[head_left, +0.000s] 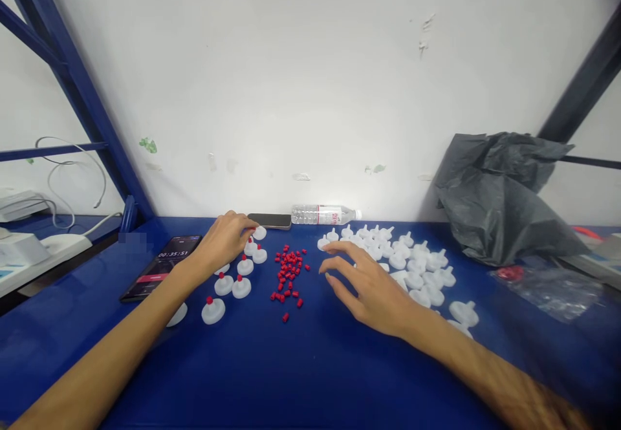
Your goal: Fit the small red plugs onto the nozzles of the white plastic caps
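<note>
My left hand (227, 239) reaches to the back left, its fingertips pinched at the top of a white round disc piece (261, 233); a bit of red shows at the fingertips. Close by, several white discs with red caps on their stems (241, 286) stand upright in loose rows, some hidden behind the hand and forearm. My right hand (366, 284) hovers with fingers spread and nothing in them, beside a pile of uncapped white discs with bare spouts (416, 266). Between the hands lie many small red caps (290, 265), scattered on the blue tabletop (291, 372).
A phone showing a timer (162, 268) lies left of my forearm. Along the wall are another dark phone (270, 221) and a clear plastic bottle (325, 215) on its side. At right sit a grey plastic bag (499, 191) and a clear bag (550, 293).
</note>
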Action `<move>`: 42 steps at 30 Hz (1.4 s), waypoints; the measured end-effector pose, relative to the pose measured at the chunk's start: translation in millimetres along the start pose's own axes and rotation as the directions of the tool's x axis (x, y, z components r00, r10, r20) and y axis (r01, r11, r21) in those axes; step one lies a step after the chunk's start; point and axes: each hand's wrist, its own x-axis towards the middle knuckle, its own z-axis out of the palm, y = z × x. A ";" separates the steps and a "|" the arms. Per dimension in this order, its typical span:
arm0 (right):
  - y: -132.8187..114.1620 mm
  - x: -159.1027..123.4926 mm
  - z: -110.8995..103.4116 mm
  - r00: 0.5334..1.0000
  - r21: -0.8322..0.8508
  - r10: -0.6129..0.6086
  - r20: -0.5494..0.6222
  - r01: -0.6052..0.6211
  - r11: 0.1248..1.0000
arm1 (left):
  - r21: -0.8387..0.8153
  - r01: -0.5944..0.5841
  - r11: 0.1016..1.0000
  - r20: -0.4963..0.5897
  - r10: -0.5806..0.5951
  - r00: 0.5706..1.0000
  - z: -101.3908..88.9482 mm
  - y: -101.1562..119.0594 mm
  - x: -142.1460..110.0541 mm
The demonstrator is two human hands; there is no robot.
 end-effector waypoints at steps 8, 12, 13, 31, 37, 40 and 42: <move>3.2 -0.5 1.7 0.999 -0.022 -0.047 0.025 0.047 0.999 | 0.032 -0.038 0.999 0.038 0.037 0.999 15.6 -3.9 3.5; 4.9 0.1 2.3 0.999 -0.073 -0.041 -0.014 0.040 0.997 | 0.066 -0.035 0.997 0.073 0.030 0.997 20.0 -3.8 5.1; 6.0 0.8 1.8 0.999 -0.100 -0.034 -0.025 0.031 0.994 | 0.065 -0.034 0.997 0.085 0.028 0.996 19.4 -3.1 5.3; 25.6 1.6 -12.0 0.927 -0.634 0.375 0.017 -0.280 0.721 | -0.135 -0.241 0.961 -0.025 0.240 0.971 10.0 33.8 -13.8; 22.2 3.3 -10.1 0.928 -0.470 0.310 0.207 -0.183 0.864 | -0.111 -0.216 0.970 0.089 0.226 0.970 16.1 39.9 -14.1; 19.1 3.0 -8.2 0.949 -0.345 0.257 0.184 -0.183 0.921 | -0.101 -0.207 0.973 0.112 0.218 0.969 15.6 41.0 -14.3; 17.8 1.8 -6.4 0.952 -0.341 0.269 0.145 -0.207 0.917 | -0.099 -0.204 0.974 0.130 0.216 0.968 15.6 41.4 -14.6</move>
